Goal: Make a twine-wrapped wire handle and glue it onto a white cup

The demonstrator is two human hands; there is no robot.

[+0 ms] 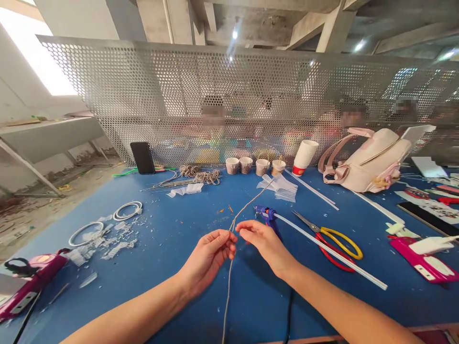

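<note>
A thin beige cord (228, 291) runs up from the table's front edge through my left hand (211, 255) and on toward the back. My left thumb and fingers are closed on it in a pinch. Just right of the cord is my right hand (267, 243), its bent fingers apart and their tips close to the pinch. Whether those tips touch the cord I cannot tell. Behind my right hand lies a blue glue gun (265, 211) with a long clear glue stick (333, 251) in it. Scissors (332, 236) with one yellow and one red handle lie to the right.
Small cups (263, 167), stacked paper cups (304, 157), a cord bundle (201, 174) and a phone (142, 157) line the back, before a perforated metal screen (165, 95). A pink backpack (373, 162) and power strip (423, 260) are right. White rings (127, 210) and scraps lie left.
</note>
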